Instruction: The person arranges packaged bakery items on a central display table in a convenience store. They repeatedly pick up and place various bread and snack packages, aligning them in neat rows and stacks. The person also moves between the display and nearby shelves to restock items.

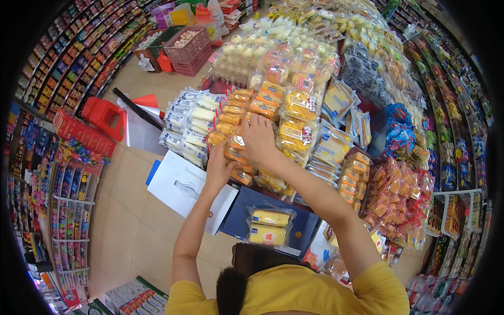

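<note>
My left hand is against the front left side of a stack of small golden cakes in clear wrappers, its thumb towards the orange-labelled packs. My right hand lies palm down on top of the orange-wrapped cakes, fingers pointing away from me. Whether either hand grips a pack is hidden. Left of the stack are rows of white-wrapped bread sticks. Packs of yellow buns sit right of my right hand. Nearer me, two yellow wrapped cakes rest on a dark blue box.
A white box adjoins the blue one. Piled packaged breads and red-wrapped snacks cover the display's right side. Beyond the floor aisle stand a snack rack, a red jug and egg crates.
</note>
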Tool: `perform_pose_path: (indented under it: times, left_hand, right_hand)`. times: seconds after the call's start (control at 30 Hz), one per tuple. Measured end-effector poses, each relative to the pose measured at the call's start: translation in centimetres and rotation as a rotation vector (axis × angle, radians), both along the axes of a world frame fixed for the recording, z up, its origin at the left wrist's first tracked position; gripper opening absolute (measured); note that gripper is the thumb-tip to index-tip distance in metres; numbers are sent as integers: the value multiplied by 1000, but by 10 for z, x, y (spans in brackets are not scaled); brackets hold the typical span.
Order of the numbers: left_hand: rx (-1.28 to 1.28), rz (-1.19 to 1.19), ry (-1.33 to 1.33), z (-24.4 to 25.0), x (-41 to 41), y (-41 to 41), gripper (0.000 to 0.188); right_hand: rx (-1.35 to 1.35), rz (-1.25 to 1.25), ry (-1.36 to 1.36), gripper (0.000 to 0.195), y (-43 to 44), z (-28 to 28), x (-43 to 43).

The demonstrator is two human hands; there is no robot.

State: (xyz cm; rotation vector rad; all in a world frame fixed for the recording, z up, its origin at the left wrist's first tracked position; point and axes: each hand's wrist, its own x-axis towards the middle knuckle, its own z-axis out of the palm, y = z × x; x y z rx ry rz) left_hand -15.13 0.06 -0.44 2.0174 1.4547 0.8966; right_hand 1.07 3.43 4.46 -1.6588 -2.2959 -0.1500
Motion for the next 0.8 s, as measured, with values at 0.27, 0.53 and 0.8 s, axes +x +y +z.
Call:
perform_pose_path:
  times: [0.27, 0.53, 0.8]
  left_hand:
    - [60, -89, 37, -5, -1, 8, 76]
    - [85, -74, 40, -3, 2, 2, 83]
    - [20, -42, -39, 30, -7, 31, 59]
  right_hand:
    - [-157, 120, 1031, 70, -38, 124, 94]
    - [-537, -412, 509, 62, -148, 36, 329]
    - [-283, -393, -30, 77, -204, -102, 348]
